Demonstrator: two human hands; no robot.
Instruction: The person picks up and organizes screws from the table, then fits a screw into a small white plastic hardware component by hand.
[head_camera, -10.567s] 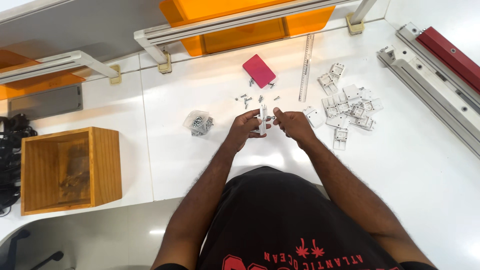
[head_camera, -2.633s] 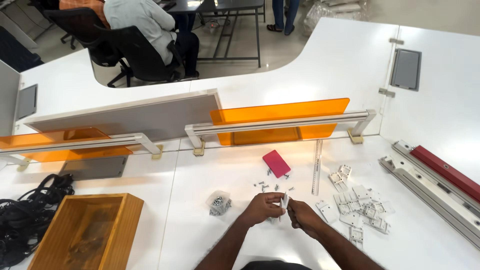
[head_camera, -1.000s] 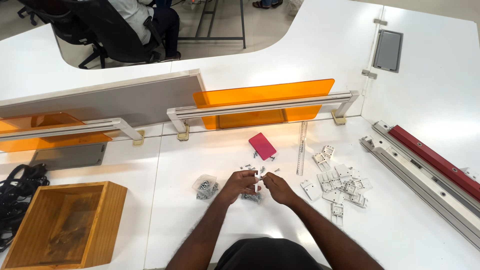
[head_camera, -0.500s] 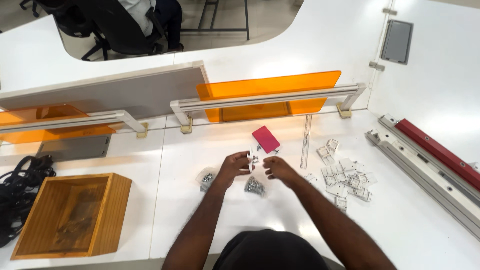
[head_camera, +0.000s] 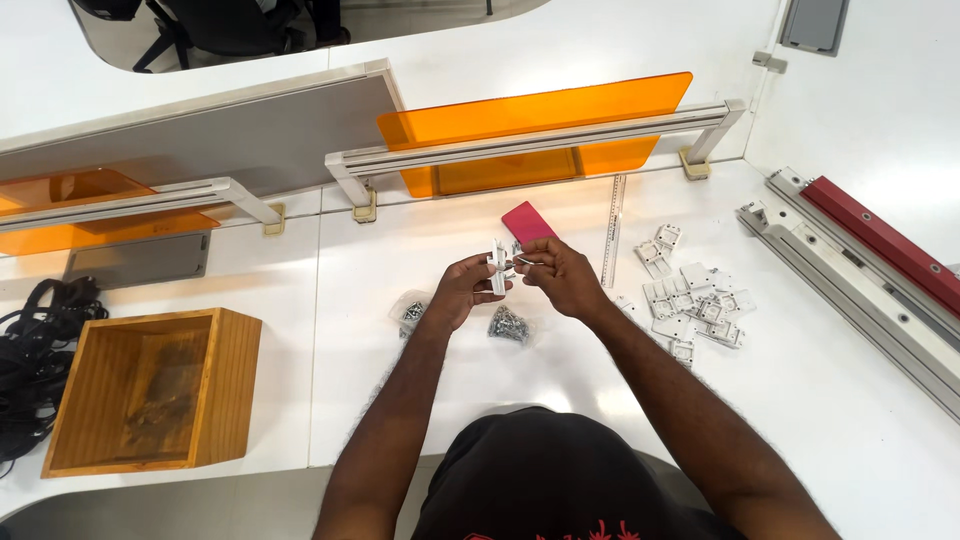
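Note:
My left hand (head_camera: 462, 290) grips a small white plastic bracket (head_camera: 497, 270) upright above the white table (head_camera: 420, 390). My right hand (head_camera: 557, 276) pinches a small metal screw (head_camera: 522, 263) against the bracket's side. The two hands nearly touch. Under them lies a small pile of screws (head_camera: 508, 324). A clear bag of screws (head_camera: 410, 312) sits just left of my left wrist, partly hidden by it. A pink card (head_camera: 527, 222) lies flat just beyond my hands.
Several white plastic brackets (head_camera: 694, 302) are scattered to the right, beside a clear ruler (head_camera: 611, 232). A wooden box (head_camera: 142, 390) stands at the left, black cables (head_camera: 30, 350) beyond it. Orange divider panels (head_camera: 530, 130) close the back; a red-and-white rail (head_camera: 868, 260) lies far right.
My hands have come together again, the right one bringing a screw to the bracket. The camera tilted down, so the table fills more of the view.

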